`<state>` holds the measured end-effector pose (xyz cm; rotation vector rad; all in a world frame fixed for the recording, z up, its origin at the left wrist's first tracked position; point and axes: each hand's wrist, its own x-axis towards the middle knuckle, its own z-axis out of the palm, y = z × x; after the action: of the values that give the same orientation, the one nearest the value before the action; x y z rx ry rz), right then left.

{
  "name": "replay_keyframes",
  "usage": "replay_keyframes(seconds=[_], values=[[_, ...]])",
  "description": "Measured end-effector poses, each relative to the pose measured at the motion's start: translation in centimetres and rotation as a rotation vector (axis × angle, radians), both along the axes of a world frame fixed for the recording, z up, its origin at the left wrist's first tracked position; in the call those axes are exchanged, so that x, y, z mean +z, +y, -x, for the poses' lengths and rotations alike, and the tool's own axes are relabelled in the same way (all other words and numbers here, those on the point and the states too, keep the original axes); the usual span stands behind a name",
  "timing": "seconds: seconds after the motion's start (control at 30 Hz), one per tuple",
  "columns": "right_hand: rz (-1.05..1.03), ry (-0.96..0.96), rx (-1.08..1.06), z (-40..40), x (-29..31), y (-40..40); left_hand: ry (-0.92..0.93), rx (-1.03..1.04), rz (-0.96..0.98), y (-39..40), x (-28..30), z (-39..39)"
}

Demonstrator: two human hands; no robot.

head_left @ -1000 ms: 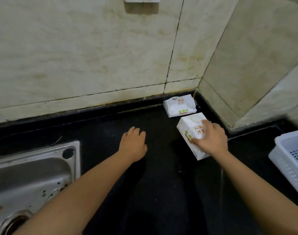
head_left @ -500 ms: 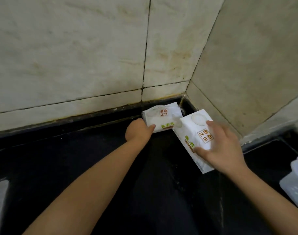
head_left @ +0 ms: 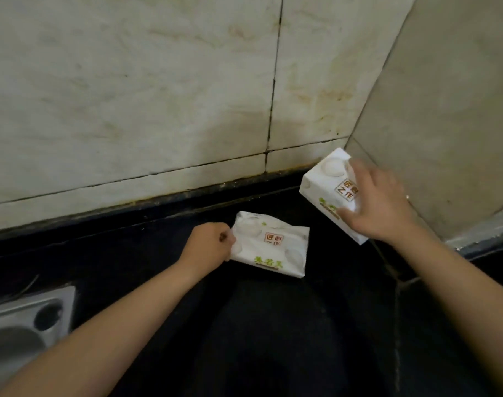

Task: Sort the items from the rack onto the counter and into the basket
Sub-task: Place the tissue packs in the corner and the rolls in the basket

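Left hand [head_left: 208, 246] is pinching the flat tissue pack [head_left: 268, 245] lying on the counter [head_left: 273, 325], right of the sink [head_left: 23, 319]; right hand [head_left: 379, 204] is gripping another tissue pack [head_left: 329, 193] farther right, apparently lifted. Step: placing packs, probably. Next: setting them down or carrying them basketward.
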<state>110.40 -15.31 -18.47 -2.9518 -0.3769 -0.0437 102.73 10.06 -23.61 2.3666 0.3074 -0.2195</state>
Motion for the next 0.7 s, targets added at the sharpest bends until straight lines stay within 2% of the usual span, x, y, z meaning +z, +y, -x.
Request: replay_keyframes(seconds=[0.13,0.2,0.4,0.57,0.7], values=[[0.329,0.105,0.35,-2.9,-2.1,3.5,0.071,0.004,0.047,2.4,0.3,1.6],[0.408,0.125,0.422,-3.9,-3.3,4.5,0.093,0.012,0.093,3.2,-0.1,2.0],[0.474,0.162,0.444,-6.1,-4.0,4.5,0.109,0.077,0.256,3.9,-1.5,2.3],[0.476,0.115,0.435,-6.7,-4.1,5.1,0.105,0.11,0.303,3.3,-2.3,1.9],[0.434,0.154,0.38,-6.4,-4.1,5.0,0.112,0.12,0.345,2.3,-2.8,2.0]])
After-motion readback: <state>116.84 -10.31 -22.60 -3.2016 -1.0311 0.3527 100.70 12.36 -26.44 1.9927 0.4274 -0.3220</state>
